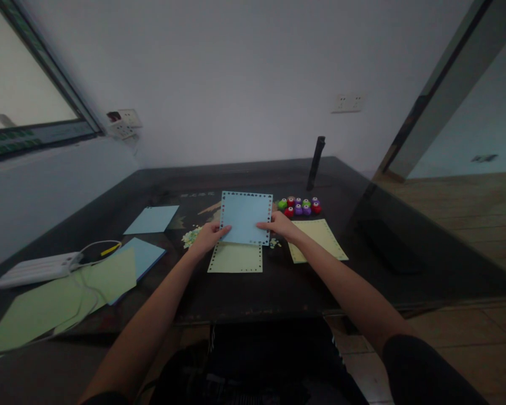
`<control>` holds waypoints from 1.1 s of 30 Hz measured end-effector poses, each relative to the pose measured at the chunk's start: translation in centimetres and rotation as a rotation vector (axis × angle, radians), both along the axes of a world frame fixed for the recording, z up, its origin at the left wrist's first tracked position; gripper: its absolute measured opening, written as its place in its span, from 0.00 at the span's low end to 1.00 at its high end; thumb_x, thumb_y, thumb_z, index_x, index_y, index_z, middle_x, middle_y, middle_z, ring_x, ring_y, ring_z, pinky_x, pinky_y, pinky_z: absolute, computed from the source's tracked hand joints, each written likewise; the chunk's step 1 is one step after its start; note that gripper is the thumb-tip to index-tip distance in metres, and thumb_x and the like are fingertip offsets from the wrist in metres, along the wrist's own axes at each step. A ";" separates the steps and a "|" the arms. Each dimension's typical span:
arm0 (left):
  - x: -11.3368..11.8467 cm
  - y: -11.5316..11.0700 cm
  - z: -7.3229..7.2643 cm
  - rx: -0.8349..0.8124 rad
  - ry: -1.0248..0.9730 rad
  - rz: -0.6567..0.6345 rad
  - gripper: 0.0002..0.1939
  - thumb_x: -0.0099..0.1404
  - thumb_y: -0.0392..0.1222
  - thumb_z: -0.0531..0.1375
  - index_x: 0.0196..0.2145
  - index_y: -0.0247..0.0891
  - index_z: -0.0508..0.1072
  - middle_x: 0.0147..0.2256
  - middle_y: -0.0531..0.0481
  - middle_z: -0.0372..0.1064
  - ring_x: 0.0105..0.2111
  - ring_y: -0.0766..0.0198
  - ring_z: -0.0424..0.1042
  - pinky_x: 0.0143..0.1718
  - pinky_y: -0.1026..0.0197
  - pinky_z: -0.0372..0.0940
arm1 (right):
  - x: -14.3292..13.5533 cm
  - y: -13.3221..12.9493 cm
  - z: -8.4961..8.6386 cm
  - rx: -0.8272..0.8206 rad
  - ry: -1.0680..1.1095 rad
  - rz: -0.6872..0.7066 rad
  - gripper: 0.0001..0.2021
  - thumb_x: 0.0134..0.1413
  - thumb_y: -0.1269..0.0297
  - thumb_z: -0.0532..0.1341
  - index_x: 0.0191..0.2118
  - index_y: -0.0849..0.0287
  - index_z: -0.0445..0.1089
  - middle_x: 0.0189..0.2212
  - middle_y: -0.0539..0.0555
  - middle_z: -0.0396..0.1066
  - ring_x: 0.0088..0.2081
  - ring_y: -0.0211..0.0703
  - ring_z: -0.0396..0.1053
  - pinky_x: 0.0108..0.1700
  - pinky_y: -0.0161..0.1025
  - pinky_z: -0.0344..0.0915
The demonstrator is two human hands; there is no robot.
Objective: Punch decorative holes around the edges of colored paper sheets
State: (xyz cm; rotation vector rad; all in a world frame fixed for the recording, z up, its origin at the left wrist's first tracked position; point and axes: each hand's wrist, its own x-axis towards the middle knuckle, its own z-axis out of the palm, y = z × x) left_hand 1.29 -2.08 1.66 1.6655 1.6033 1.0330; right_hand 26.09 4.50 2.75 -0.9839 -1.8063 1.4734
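Note:
A light blue sheet of paper (246,218) with small holes punched along its edges is held up between my hands. My left hand (211,233) grips its lower left side, thumb on the front. On the right side, my right hand (280,224) pinches it the same way. Beneath and nearer me lies a pale yellow-green punched sheet (236,260) on the dark table (287,292), its upper part hidden by the blue one. Small paper cut-outs (190,236) are heaped by my left hand, and a few more (274,243) lie by my right.
Several red, green and purple craft punches (299,207) stand behind my right hand. Another yellow punched sheet (319,241) lies to the right. Leftward are blue sheets (152,219), green sheets (37,309), a white power strip (37,270) and its cable. A black upright object (316,163) stands at the back.

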 end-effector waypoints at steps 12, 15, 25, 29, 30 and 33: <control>1.2 -0.6 0.4 -0.008 -0.139 -0.009 0.19 0.54 0.55 0.60 0.33 0.35 0.76 0.29 0.47 0.74 0.28 0.60 0.68 0.29 0.61 0.63 | 0.1 0.4 -0.8 0.121 -0.002 0.033 0.22 0.42 0.67 0.66 0.47 0.61 0.68 0.42 0.58 0.73 0.40 0.47 0.71 0.42 0.45 0.69; 1.1 -0.5 0.5 0.026 -0.081 0.006 0.19 0.56 0.56 0.58 0.29 0.35 0.75 0.26 0.49 0.72 0.26 0.61 0.67 0.28 0.61 0.62 | 0.3 0.4 -0.5 0.127 -0.032 0.001 0.21 0.42 0.67 0.66 0.46 0.62 0.68 0.39 0.58 0.73 0.38 0.47 0.71 0.39 0.45 0.70; 0.2 0.8 0.5 0.122 0.065 0.057 0.16 0.59 0.50 0.56 0.31 0.34 0.75 0.30 0.45 0.75 0.30 0.59 0.72 0.35 0.59 0.64 | 6.5 -0.8 2.0 0.086 -0.059 -0.293 0.11 0.44 0.65 0.64 0.36 0.63 0.69 0.27 0.55 0.71 0.30 0.44 0.68 0.30 0.39 0.66; 0.4 2.8 0.5 0.173 0.247 0.084 0.11 0.59 0.43 0.56 0.33 0.35 0.75 0.33 0.46 0.75 0.31 0.60 0.72 0.37 0.59 0.64 | 7.7 -1.2 1.0 0.096 -0.049 -0.387 0.09 0.44 0.64 0.63 0.33 0.62 0.69 0.27 0.56 0.72 0.30 0.44 0.68 0.29 0.39 0.65; 0.4 3.5 0.6 0.192 0.287 0.104 0.10 0.59 0.41 0.56 0.34 0.35 0.74 0.33 0.46 0.74 0.31 0.60 0.72 0.37 0.59 0.64 | 7.7 -1.3 0.7 0.098 -0.043 -0.390 0.09 0.44 0.64 0.63 0.32 0.62 0.69 0.27 0.56 0.72 0.30 0.44 0.69 0.29 0.39 0.65; 0.1 5.7 0.6 0.230 0.377 0.194 0.10 0.58 0.37 0.55 0.36 0.34 0.74 0.34 0.46 0.73 0.33 0.61 0.71 0.39 0.60 0.63 | 7.5 -1.3 0.3 0.089 -0.038 -0.398 0.10 0.42 0.63 0.64 0.32 0.62 0.70 0.26 0.56 0.72 0.30 0.44 0.69 0.29 0.39 0.65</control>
